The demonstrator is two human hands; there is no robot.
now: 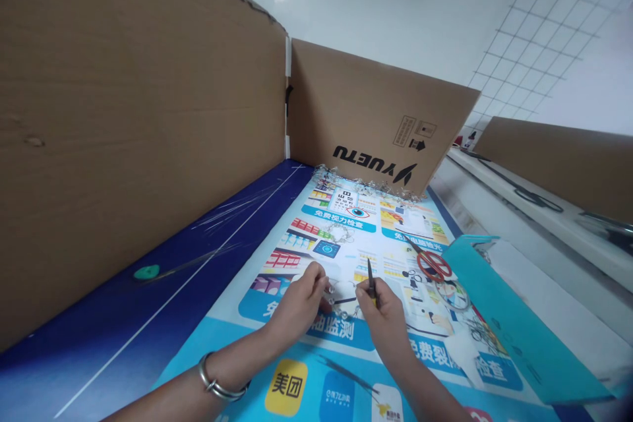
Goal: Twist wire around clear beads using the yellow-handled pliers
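Observation:
My left hand (305,290), with a metal bangle (217,382) on its wrist, is closed with its fingertips pinching a strand of clear beads (343,314). Part of the strand hangs out below the fingers toward the right. Close by on the right, my right hand (384,320) is wrapped round a slim dark pointed tool (370,275). Its tip points up and away from me, and a bit of yellow shows at the grip; the palm hides the rest. Both hands are just above a printed blue and white sheet (232,336).
Red-handled scissors (434,266) lie right of my hands, beside a teal open box (524,330). A loop of clear beads (339,233) lies ahead; more clear strands (376,188) line the foot of the cardboard panel (366,105). A green object (147,272) lies at left.

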